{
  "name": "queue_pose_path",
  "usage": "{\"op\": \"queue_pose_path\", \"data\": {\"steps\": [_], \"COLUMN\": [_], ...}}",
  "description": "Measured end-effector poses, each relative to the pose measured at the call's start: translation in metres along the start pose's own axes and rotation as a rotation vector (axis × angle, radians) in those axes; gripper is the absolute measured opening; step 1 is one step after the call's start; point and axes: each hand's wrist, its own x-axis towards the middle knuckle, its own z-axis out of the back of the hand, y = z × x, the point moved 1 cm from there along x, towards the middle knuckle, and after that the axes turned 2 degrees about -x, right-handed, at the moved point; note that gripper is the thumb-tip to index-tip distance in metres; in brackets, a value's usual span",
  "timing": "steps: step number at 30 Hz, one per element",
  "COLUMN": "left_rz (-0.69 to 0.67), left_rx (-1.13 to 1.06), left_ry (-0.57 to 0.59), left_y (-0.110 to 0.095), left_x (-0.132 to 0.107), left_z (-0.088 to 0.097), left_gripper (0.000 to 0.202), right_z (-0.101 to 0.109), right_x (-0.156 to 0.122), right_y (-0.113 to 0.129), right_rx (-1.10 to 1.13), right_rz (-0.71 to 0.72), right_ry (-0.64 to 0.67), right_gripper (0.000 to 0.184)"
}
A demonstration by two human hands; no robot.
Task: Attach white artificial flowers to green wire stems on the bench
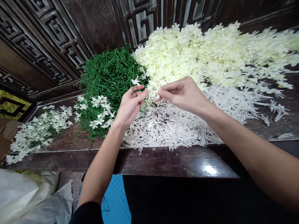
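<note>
The left hand (130,105) is pinching a slender green sprig (135,81) between thumb and fingers, its single white flower showing just above the curled fingers. The right hand (187,93) is facing it from the right, a little apart, and its thumb and fingertips are closing on a small white piece (159,92) that they are mostly hiding, so its exact shape is not clear. Both hands are hovering over the middle of a dark, glossy wooden bench (163,161). To the far left of the hands, a tangled heap of green stems (107,73) is lying against the carved wooden panels (98,25), and a cluster of white flowers (100,112) is resting on its near side. Farther left, a separate bunch of white flowers on green stems (43,130) is spreading along the bench. On the far right, a broad mound of cream petals (198,53) is stretching toward the right edge of the view, while a bed of thin white strands (170,124) is lying on its near side, partly below the hands. At the near left, pale sacks (18,193) are standing beside the bench, and a blue surface (116,199) is showing below its near edge.
</note>
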Motion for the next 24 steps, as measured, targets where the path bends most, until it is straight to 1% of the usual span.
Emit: {"op": "queue_pose_path", "data": {"steps": [2, 4, 7, 10, 13, 15, 18, 20, 22, 24], "left_rz": [-0.009, -0.05, -0.124, -0.183, -0.21, -0.226, -0.24, -0.258, -0.288, -0.308], "left_rx": [-0.03, -0.021, 0.04, 0.127, 0.217, 0.246, 0.19, 0.093, -0.02, -0.114], "left_ry": [-0.015, -0.004, 0.031, 0.099, 0.166, 0.178, 0.126, 0.056, -0.017, -0.084], "left_y": [0.0, 0.002, 0.006, 0.009, 0.012, 0.014, 0.016, 0.015, 0.013, 0.01], "left_x": [0.001, 0.002, 0.003, 0.003, 0.004, 0.004, 0.006, 0.006, 0.007, 0.007], "left_z": [0.001, 0.003, 0.006, 0.008, 0.009, 0.01, 0.01, 0.009, 0.007, 0.006], "left_gripper": [0.025, 0.029, 0.033, 0.03, 0.02, 0.018, 0.013, 0.01, 0.015, 0.022], "right_z": [0.002, 0.002, 0.002, 0.002, 0.002, 0.004, 0.008, 0.01, 0.009, 0.005], "right_x": [0.002, 0.003, 0.003, 0.001, -0.001, -0.001, 0.002, 0.004, 0.004, 0.003], "right_y": [-0.001, -0.002, -0.001, 0.003, 0.008, 0.012, 0.012, 0.01, 0.007, 0.005], "right_rx": [0.085, 0.221, 0.394, 0.462, 0.51, 0.502, 0.42, 0.376, 0.345, 0.304], "right_rz": [-0.062, -0.143, -0.175, -0.173, -0.232, -0.265, -0.319, -0.361, -0.384, -0.386], "right_ry": [0.01, 0.076, 0.17, 0.146, 0.129, 0.104, 0.04, 0.047, 0.137, 0.277], "right_gripper": [0.012, 0.012, 0.01, 0.007, 0.008, 0.012, 0.017, 0.017, 0.013, 0.009]}}
